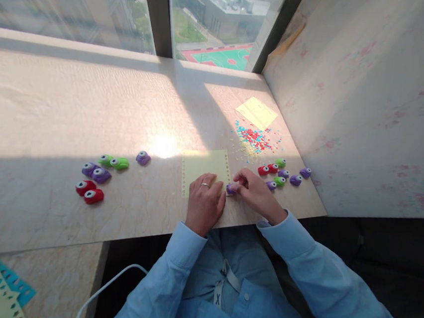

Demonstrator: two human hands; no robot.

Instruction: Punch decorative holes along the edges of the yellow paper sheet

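Observation:
A pale yellow sheet of paper (201, 167) lies on the marble-patterned surface, with small holes punched along its left and right edges. My left hand (205, 199), a ring on one finger, rests on the sheet's lower part with its fingers stretched out. At the lower right corner of the sheet sits a small purple craft punch (231, 188). My right hand (254, 191) grips that punch between thumb and fingers at the paper's edge. The punch's far side is hidden by the fingers.
Several red, green and purple punches (273, 168) stand right of my right hand; more punches (101, 175) stand at left. Red, blue and yellow paper bits (255, 140) lie beside a folded yellow paper (256, 112). Punched sheets (5, 309) lie lower left, near a white cable (97, 294).

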